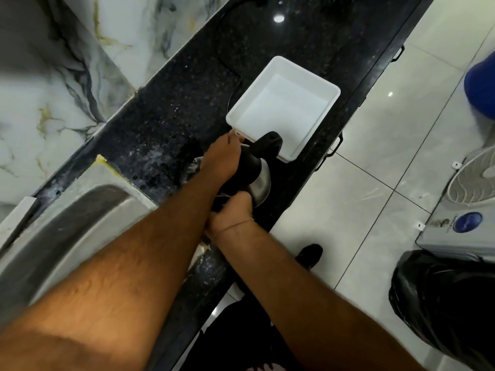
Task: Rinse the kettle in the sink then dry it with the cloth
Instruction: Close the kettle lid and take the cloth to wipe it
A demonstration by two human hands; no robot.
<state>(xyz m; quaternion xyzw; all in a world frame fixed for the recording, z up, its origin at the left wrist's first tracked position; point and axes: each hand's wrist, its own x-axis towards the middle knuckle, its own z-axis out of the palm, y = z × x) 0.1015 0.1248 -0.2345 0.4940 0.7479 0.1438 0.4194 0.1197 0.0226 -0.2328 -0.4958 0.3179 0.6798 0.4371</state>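
A steel kettle (261,180) with a black top and black handle stands on the dark granite counter (171,116), just in front of a white tray. My left hand (222,159) lies over the kettle's black lid and upper body, fingers wrapped on it. My right hand (233,212) grips the kettle's lower near side, where something dark shows under the fingers; I cannot tell whether it is a cloth. The steel sink (67,226) sits to the left, partly hidden by my left forearm.
A white square tray (284,105) rests on the counter beyond the kettle. Marble wall tiles rise at the left. On the tiled floor at the right stand a fan cooler (466,210), a bin with a black bag (444,303) and a blue object (482,84).
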